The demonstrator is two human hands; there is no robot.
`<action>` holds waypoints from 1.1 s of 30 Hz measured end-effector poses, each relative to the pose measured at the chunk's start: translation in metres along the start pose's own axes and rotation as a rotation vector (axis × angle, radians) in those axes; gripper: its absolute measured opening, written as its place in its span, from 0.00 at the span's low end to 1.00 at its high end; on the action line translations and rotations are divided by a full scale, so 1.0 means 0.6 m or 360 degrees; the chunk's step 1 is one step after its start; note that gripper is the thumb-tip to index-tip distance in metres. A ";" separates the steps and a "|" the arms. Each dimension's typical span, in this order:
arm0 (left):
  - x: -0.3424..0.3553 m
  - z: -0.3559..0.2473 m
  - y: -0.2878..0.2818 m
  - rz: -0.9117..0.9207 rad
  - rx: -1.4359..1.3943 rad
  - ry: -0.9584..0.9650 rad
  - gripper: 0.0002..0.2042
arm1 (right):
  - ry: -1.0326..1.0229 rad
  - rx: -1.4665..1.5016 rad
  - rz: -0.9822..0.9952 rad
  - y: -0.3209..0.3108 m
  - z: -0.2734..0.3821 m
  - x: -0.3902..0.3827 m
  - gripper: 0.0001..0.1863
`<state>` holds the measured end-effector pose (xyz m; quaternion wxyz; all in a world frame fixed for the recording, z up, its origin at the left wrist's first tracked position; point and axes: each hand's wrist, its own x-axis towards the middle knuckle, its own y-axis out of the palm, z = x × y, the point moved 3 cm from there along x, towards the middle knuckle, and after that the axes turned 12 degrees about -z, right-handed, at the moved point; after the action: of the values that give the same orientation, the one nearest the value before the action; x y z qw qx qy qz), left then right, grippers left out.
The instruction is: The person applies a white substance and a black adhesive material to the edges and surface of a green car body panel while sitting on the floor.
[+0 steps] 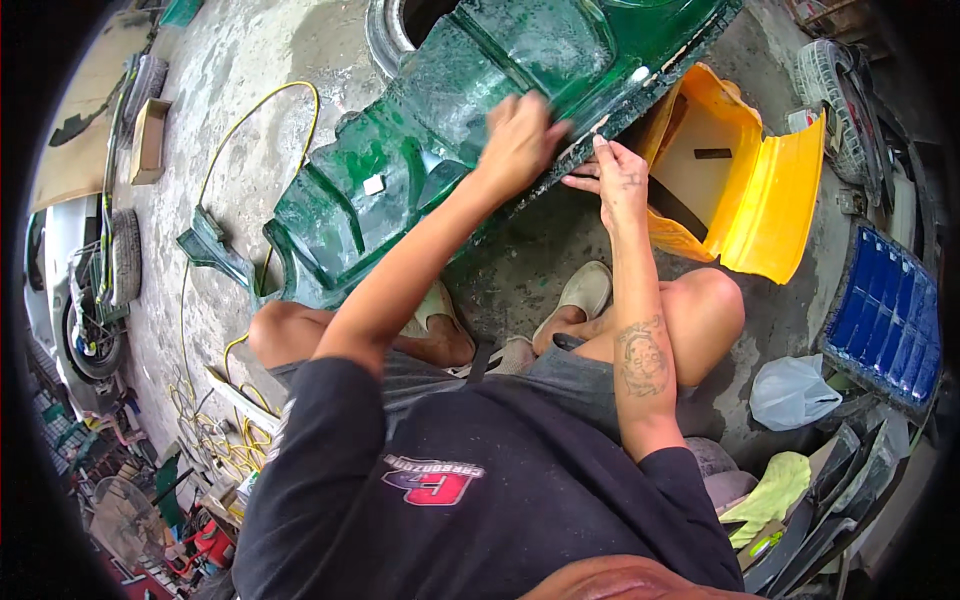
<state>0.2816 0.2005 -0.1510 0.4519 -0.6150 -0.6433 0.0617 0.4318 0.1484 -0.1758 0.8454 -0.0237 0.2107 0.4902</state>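
Note:
A large green moulded panel (440,110), glossy with whitish smears, lies slanting across the floor before my knees. My left hand (518,145) is over the panel near its right-hand edge; motion blurs its fingers, so I cannot tell what they hold. At that same dark, rough edge, my right hand (620,180) has its thumb and forefinger closed on the rim, the other fingers pointing left beneath it. A small white block (374,185) rests on the panel's left part.
To the right stands a yellow moulded shell (770,210), with a tyre (835,110) beyond it. A blue slatted panel (885,315) and a plastic bag (795,392) are lower right. A yellow hose (258,105) loops across the left floor, near a cardboard box (150,140).

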 end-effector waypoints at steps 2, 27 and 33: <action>-0.092 0.064 -0.075 0.0103 0.0163 -0.0062 0.17 | -0.0015 0.0038 0.0039 0.017 0.008 -0.013 0.16; -0.241 0.131 -0.221 -0.0011 0.0228 0.0391 0.15 | -0.0014 0.0035 0.0256 0.013 0.006 -0.002 0.16; -0.227 0.090 -0.264 -0.0512 -0.0358 -0.0591 0.16 | -0.1157 -0.0892 -0.0337 -0.001 0.041 -0.039 0.19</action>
<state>0.1071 0.0733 -0.1510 0.2591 -0.5294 -0.8073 0.0290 0.4305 0.1349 -0.1448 0.8708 -0.0992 -0.2430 0.4158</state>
